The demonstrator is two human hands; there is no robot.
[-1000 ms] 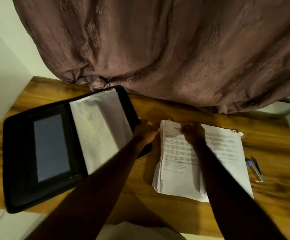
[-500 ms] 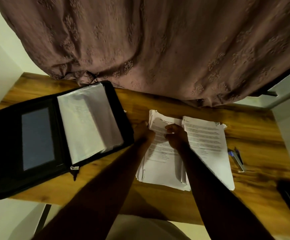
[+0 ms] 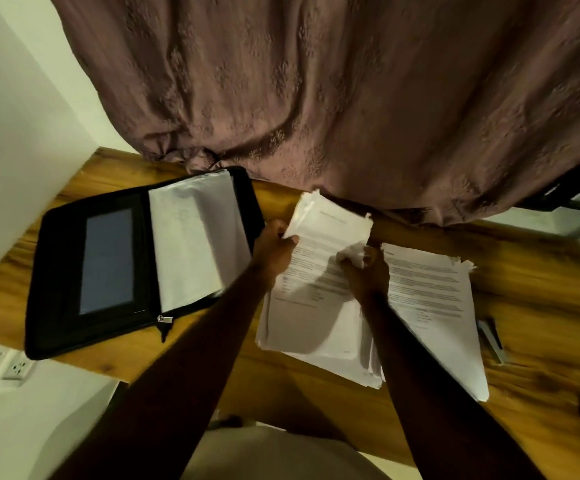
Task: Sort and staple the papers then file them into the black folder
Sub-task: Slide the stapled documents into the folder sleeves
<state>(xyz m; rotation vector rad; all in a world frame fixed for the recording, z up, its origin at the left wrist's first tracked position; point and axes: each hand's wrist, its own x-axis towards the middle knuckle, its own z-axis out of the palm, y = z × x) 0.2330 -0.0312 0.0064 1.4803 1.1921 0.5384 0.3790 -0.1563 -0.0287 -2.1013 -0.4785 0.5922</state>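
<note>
Head view, left hand (image 3: 274,251): curled round the left edge of the top sheets (image 3: 330,225), thumb on the printed face, holding them lifted at the far end.
Head view, right hand (image 3: 364,271): pinches the right corner of the same sheets, where the paper is bunched and creased in its fingers.
Left stack (image 3: 302,320): printed pages lying flat under both hands, with their near edges fanned unevenly.
Right stack (image 3: 430,299): a second pile just right of the right hand, partly under that forearm, touching or overlapping the left stack.
Black folder (image 3: 59,271): lies open on the table just left of the left hand, zip pull hanging at its near edge.
Filed papers (image 3: 195,244): white sheets lying in the folder's half nearer the left hand.
Stapler (image 3: 489,337): small and blurred, right of the right stack, well apart from both hands.
Table (image 3: 541,289): wood-grain top carrying everything.
Curtain (image 3: 316,81): mauve patterned cloth hanging beyond the hands, hem on the table's far edge.
Wall socket (image 3: 16,368): below the folder, far left of the left arm.
</note>
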